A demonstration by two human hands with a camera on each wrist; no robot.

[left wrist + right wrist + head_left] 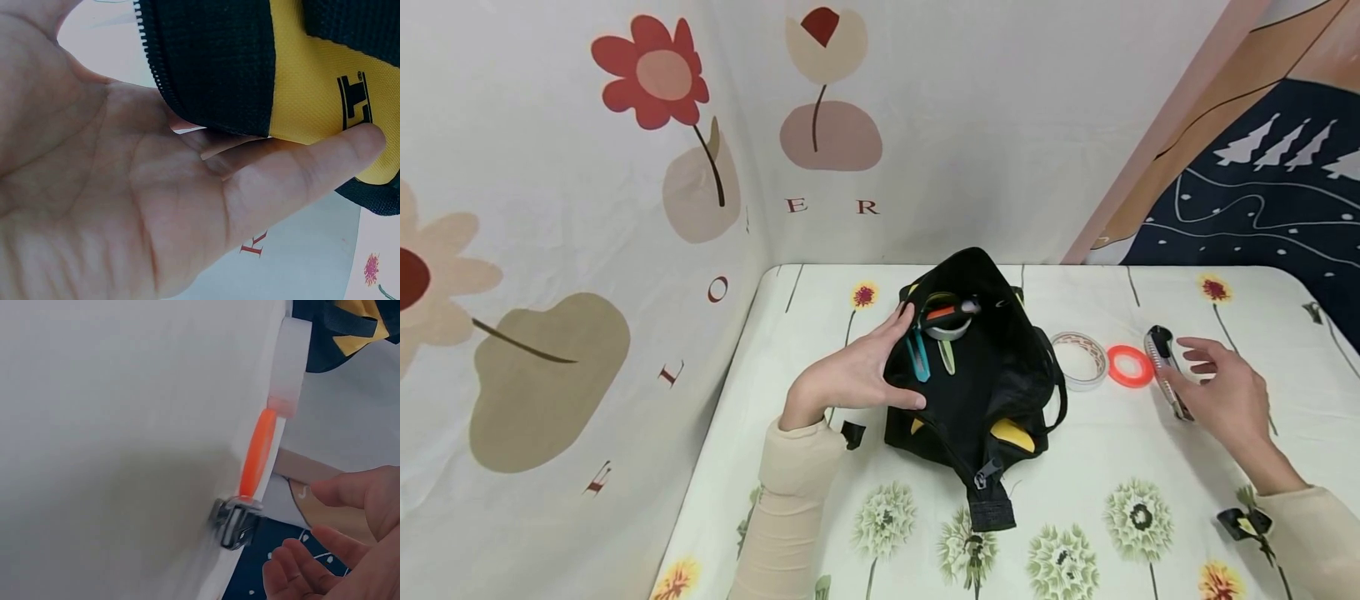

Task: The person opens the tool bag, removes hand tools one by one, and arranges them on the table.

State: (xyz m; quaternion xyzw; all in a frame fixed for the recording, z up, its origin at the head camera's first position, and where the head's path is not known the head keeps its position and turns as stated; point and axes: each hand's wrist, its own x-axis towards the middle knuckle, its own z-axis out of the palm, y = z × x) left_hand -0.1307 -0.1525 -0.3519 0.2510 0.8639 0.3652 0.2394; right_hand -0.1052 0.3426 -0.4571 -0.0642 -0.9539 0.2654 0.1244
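Note:
A black and yellow tool bag (992, 358) stands with its mouth open on the table. My left hand (861, 367) is at its left rim, thumb and forefinger spread wide along the edge. In the left wrist view, a straight finger (300, 172) lies against the bag's yellow side (312, 94). Inside the bag are a teal-handled tool (917, 357), a light green tool (947, 357) and an orange and black tool (943, 313) over a tape roll. My right hand (1225, 396) hovers beside a grey and black utility knife (1167, 371), fingers apart; a gap shows between them in the right wrist view.
Between bag and knife lie a pale tape roll (1080, 361) and a thin orange tape roll (1130, 367), in a row. A zip end (990, 492) of the bag hangs toward me. The table has a flowered cloth (1097, 467), and printed sheets stand behind it.

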